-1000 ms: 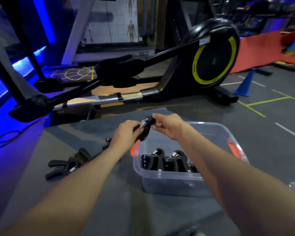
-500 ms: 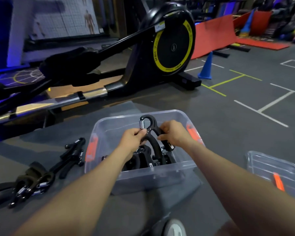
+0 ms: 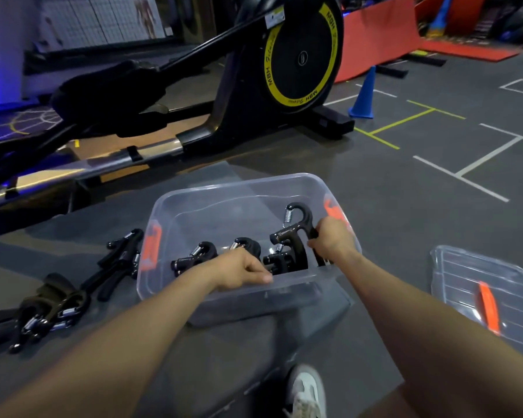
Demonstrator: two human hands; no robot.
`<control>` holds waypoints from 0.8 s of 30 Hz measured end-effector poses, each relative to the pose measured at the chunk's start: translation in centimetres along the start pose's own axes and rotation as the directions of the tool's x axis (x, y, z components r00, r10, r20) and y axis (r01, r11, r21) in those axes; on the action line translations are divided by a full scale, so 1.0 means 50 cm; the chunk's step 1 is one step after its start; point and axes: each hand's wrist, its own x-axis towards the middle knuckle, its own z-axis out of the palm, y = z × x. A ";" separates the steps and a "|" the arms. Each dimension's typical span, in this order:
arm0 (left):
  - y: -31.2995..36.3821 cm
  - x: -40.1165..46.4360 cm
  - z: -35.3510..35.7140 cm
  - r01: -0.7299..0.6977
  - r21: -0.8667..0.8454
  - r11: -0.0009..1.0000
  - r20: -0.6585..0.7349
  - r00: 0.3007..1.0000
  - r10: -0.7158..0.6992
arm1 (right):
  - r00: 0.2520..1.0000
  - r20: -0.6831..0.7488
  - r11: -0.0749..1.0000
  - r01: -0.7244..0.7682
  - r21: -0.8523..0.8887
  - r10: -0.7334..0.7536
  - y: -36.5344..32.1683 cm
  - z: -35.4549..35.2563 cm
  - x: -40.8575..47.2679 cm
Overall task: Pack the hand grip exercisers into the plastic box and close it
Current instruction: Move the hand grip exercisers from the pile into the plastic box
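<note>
Two bare hands reach into a clear plastic box that sits open on a grey tabletop. The right hand is over the box's right side, its grip curled around one handle of a black hand grip exerciser. This exerciser stands upright, its hooked top and silver spring rising above the hand and to its left, while its lower part dips down into the box. The left hand lies at the box's near wall with its fingers curled inward and the thumb along the rim; whether this grip pinches anything cannot be told, as the fingertips are hidden.

Inside the box, several packed exercisers stand in a row along the near wall, between the two hands and just beyond the left one. The box has orange latches on its left and right ends.

To the left of the box, outside it, loose exercisers lie on the tabletop, with another heap nearer the left edge. To the right, well apart from the box, its clear lid lies flat with an orange latch on it.

Behind the tabletop stands a black elliptical trainer with a yellow ring on its wheel housing, and a blue cone on the gym floor. A white shoe shows at the bottom edge.
</note>
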 end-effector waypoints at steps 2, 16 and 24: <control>-0.004 -0.007 0.006 -0.017 0.009 1.000 0.042 0.999 0.017 | 1.000 0.002 1.000 -0.022 0.000 0.022 0.001 0.009 -0.012; -0.007 -0.080 0.107 -0.160 0.192 0.968 0.088 0.985 0.146 | 0.999 0.012 0.997 -0.050 -0.055 0.051 0.036 0.050 -0.077; -0.009 -0.076 0.118 -0.160 0.176 0.971 0.122 0.983 0.139 | 0.996 0.077 0.991 -0.046 -0.126 0.056 0.034 0.074 -0.060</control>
